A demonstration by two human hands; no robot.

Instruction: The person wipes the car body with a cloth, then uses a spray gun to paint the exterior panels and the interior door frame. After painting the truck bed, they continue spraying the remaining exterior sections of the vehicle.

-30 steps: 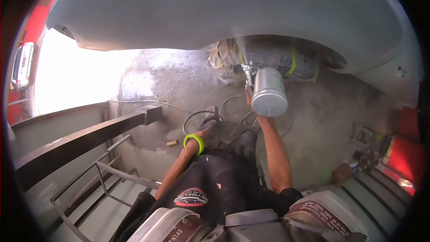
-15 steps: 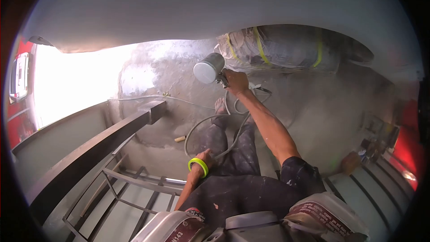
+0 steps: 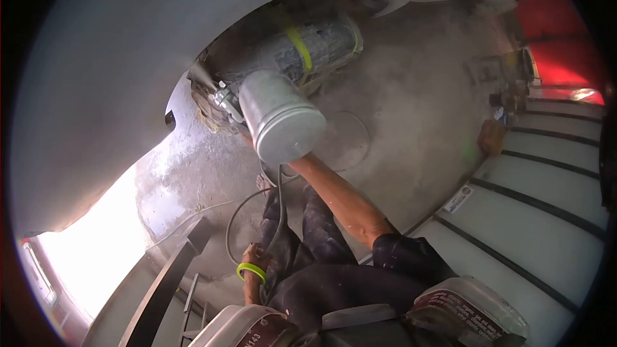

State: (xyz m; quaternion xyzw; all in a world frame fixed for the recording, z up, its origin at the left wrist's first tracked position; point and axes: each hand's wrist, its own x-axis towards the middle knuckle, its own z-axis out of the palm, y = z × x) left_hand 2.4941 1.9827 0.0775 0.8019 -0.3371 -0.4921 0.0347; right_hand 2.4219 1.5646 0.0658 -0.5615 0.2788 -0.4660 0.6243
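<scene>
My right hand (image 3: 247,139) is closed on a spray gun and mostly hidden behind its cup. The gun's silver cup (image 3: 273,109) is tilted with its round base toward me. From the metal nozzle (image 3: 225,97) a pale mist fans up and left toward the grey car body panel (image 3: 109,83), close to the wheel arch edge. My left hand (image 3: 257,256), with a yellow-green band (image 3: 250,272) at the wrist, is low near my thigh, closed around the air hose (image 3: 232,228). That hose loops up toward the gun.
A wheel (image 3: 270,51) wrapped in masking sheet and yellow tape sits inside the arch. A dark metal beam (image 3: 164,283) slants at lower left. Ribbed pale panels (image 3: 533,180) line the right, near clutter (image 3: 508,90). Hose lies across the dusty floor (image 3: 411,115).
My view has turned right. The spray gun has risen toward the panel and now emits visible mist; the cup looks larger and closer. My left hand stays low on the hose.
</scene>
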